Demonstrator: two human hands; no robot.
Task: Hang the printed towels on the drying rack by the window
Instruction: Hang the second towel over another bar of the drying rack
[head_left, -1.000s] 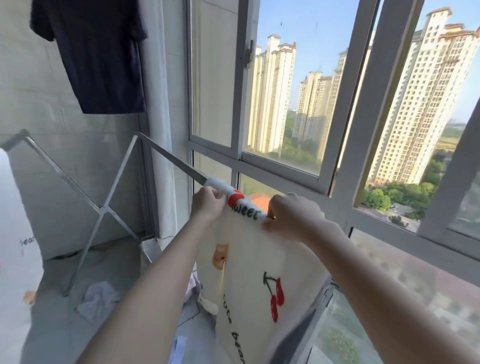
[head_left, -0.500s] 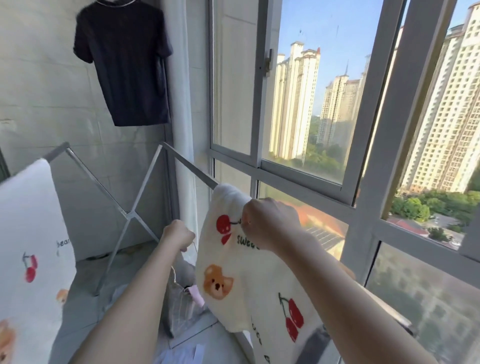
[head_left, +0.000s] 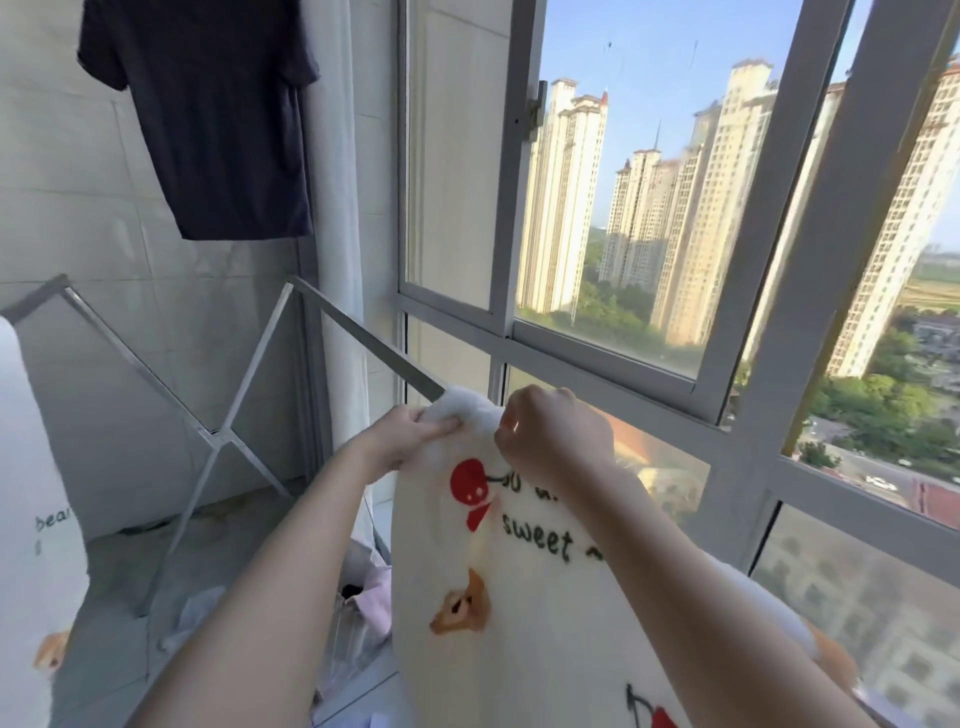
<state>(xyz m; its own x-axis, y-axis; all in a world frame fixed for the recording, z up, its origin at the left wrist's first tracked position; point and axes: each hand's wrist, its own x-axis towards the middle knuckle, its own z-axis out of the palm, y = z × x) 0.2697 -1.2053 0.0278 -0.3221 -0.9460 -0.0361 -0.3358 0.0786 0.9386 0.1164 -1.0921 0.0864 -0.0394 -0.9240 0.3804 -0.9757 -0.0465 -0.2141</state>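
Cream fleece towel printed with red cherries, a bear and "sweet" (head_left: 519, 597) hangs over the window-side grey metal bar of the folding drying rack (head_left: 363, 335). Both hands grip its top fold at the bar: the left hand (head_left: 402, 441) pinches the bunched edge, the right hand (head_left: 550, 436) is closed on it just beside. At the left edge, a second printed towel (head_left: 31, 519) hangs on the other bar. Beyond, a dark T-shirt (head_left: 218, 114) hangs near the wall, beside the grey-framed window (head_left: 769, 291).

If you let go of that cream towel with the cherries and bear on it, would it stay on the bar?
Probably floppy: the cream cherry-and-bear printed towel bunches where the left hand and right hand pinch it and droops below. It looks fluffy, so likely light and not slippery. On the thin grey metal rack bar, it may slide if draped unevenly.
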